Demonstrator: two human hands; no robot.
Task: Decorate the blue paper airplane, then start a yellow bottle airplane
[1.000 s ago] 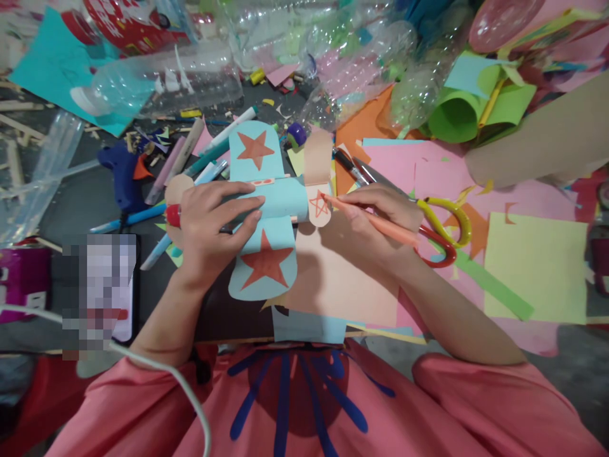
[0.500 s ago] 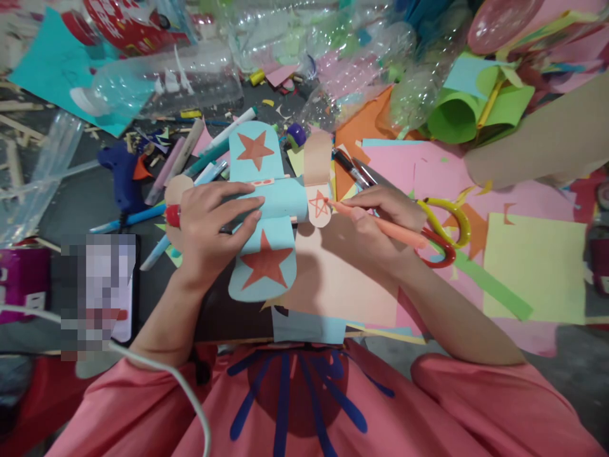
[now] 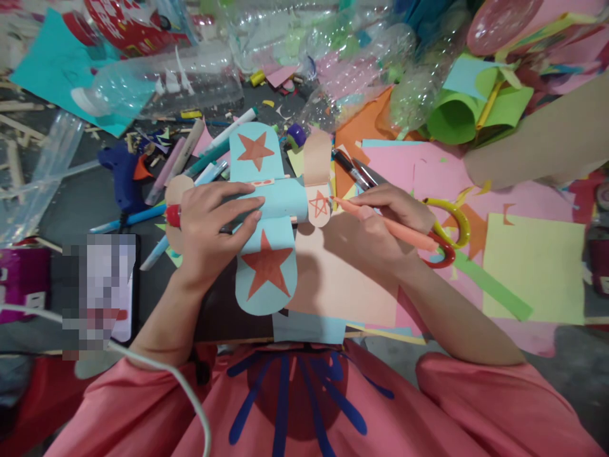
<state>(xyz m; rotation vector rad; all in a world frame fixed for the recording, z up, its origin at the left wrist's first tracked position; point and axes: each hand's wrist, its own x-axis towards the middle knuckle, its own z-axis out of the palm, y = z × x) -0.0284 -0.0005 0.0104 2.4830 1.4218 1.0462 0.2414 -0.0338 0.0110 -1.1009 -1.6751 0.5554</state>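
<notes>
In the head view, the left hand (image 3: 214, 222) is resting across the light-blue body of a paper model airplane (image 3: 280, 200), its fingers lying spread and extended over the body and its thumb lying along the near side. The airplane is lying over the dark tabletop (image 3: 219, 317) in front of the person, its two wings reaching away from and toward the person, each bearing a red-brown star. A peach paper tail strip (image 3: 317, 158) is crossing its right end, and its near rounded end is carrying an outlined orange star (image 3: 318, 204).

The right hand (image 3: 385, 225) is gripping an orange marker (image 3: 404, 231) between thumb and fingers, the marker's tip pointing left and sitting just beside the outlined star, near the strip's right edge. Whether the tip is touching paper cannot be told.

Scissors (image 3: 459, 222) with yellow and red handles are lying partly hidden behind the right hand. Felt-tip markers (image 3: 209, 152) and a blue glue gun (image 3: 118, 174) are lying beyond and left of the left hand. A clear plastic bottle (image 3: 166, 86) is lying farther back, and a partly pixelated phone (image 3: 124, 279) is lying at left.
</notes>
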